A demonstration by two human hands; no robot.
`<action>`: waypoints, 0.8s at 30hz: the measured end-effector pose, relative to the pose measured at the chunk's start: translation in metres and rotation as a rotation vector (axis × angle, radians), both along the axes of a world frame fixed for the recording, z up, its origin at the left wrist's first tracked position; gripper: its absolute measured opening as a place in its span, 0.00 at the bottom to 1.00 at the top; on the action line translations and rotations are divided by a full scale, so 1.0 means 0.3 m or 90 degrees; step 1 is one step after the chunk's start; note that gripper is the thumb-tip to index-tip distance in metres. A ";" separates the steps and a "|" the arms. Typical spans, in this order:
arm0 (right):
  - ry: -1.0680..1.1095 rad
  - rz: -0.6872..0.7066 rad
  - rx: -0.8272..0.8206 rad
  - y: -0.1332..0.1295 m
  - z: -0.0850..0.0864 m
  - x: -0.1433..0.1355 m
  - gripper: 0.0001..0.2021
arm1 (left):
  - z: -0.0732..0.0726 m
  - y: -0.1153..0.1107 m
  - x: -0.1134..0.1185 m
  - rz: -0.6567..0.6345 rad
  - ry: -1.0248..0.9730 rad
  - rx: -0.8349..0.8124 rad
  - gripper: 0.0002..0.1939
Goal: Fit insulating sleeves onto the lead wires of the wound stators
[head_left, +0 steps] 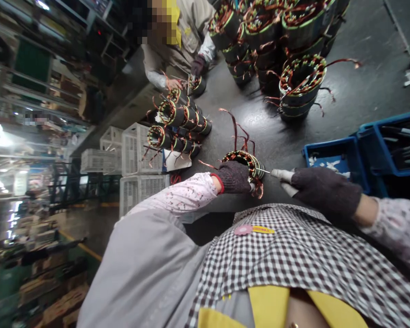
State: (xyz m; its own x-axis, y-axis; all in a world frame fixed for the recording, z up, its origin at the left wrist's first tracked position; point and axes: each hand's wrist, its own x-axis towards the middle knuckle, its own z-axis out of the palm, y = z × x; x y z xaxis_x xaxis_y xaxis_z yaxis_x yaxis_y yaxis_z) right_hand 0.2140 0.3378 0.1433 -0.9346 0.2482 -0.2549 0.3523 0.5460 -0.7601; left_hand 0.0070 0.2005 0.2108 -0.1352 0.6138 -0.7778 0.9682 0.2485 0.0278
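My left hand (235, 177), in a dark knit glove with a red cuff, grips a wound motor stator (258, 167) near the table's front edge. Its copper windings face up, and long brown lead wires (235, 132) rise from its far side. To the right, my right hand (323, 189), in a dark glove with pale fingertips, is closed in a pinch. Between those fingertips and the stator's rim runs a thin pale strand (267, 171); whether it is a needle or a taut cord I cannot tell.
Stacked stators (263, 38) stand at the back, with another pile (186, 119) lying at the left. A co-worker's gloved hand (198, 65) works on a stator beyond it. Blue bins (365, 157) sit at the right; white plastic crates (135, 150) are at the left.
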 end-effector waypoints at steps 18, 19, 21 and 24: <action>0.105 -0.158 -0.298 -0.137 -0.079 0.047 0.24 | -0.044 -0.013 -0.002 -0.042 0.095 -0.039 0.25; 0.098 -0.166 -0.270 -0.134 -0.103 0.060 0.25 | -0.050 -0.018 -0.006 -0.048 0.091 -0.031 0.25; 0.073 -0.174 -0.244 -0.144 -0.138 0.065 0.25 | -0.058 -0.026 -0.012 -0.054 0.086 -0.020 0.25; 0.066 -0.175 -0.221 -0.175 -0.159 0.043 0.25 | -0.060 -0.032 -0.016 -0.055 0.078 -0.003 0.27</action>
